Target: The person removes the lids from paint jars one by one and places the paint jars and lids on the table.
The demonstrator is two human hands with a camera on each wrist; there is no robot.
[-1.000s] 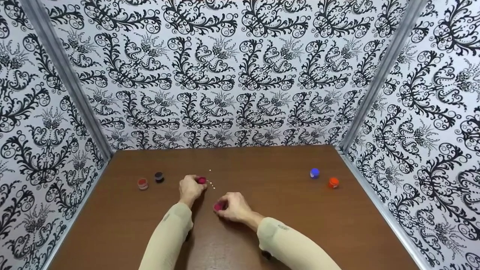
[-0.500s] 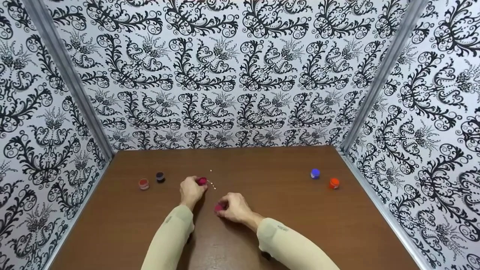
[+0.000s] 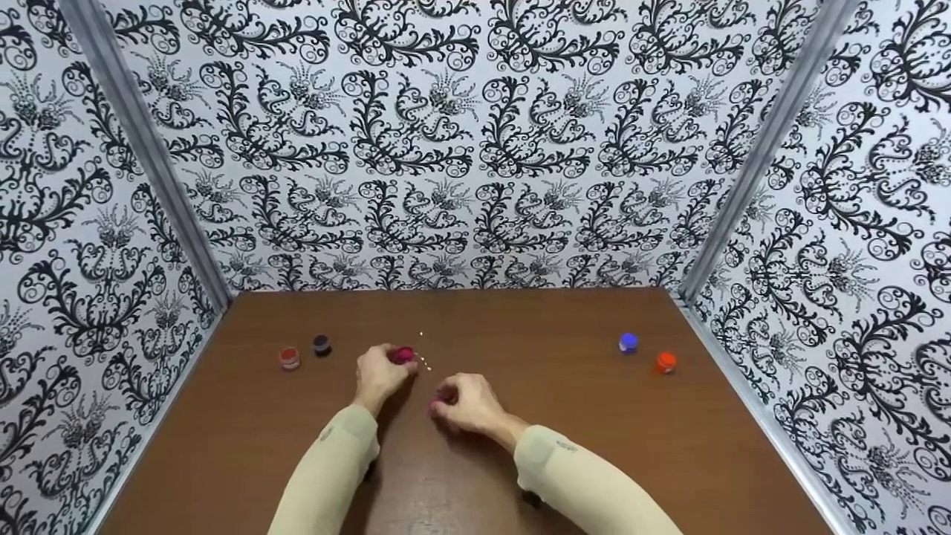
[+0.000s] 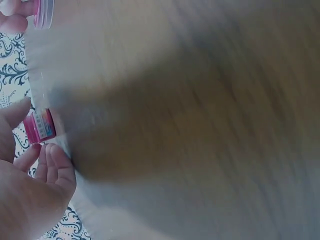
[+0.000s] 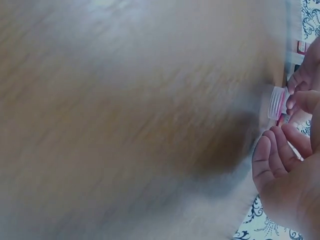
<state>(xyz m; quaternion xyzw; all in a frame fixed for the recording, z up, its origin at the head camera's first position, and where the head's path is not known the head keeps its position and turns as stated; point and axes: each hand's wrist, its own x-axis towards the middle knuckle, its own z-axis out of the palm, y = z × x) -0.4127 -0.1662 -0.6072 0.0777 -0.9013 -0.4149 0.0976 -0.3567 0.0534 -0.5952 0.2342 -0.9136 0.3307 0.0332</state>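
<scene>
In the head view my left hand holds a small pink paint jar low over the brown table, thumb and fingers at its sides. The left wrist view shows the jar's printed label. My right hand pinches a round screw lid by its edge, nearer the body and to the right of the jar. Its clear ridged rim and pink inside appear in the right wrist view. Jar and lid are apart. The right fingers cover most of the lid in the head view.
Several white specks lie just right of the jar. A red jar and a black jar stand at the left. At the right are a blue jar and an orange jar. Patterned walls enclose the table.
My right hand has moved slightly forward and turned the lid, so less of its pink face shows. The left hand keeps its hold on the jar nearly in place. The head view has shifted slightly.
</scene>
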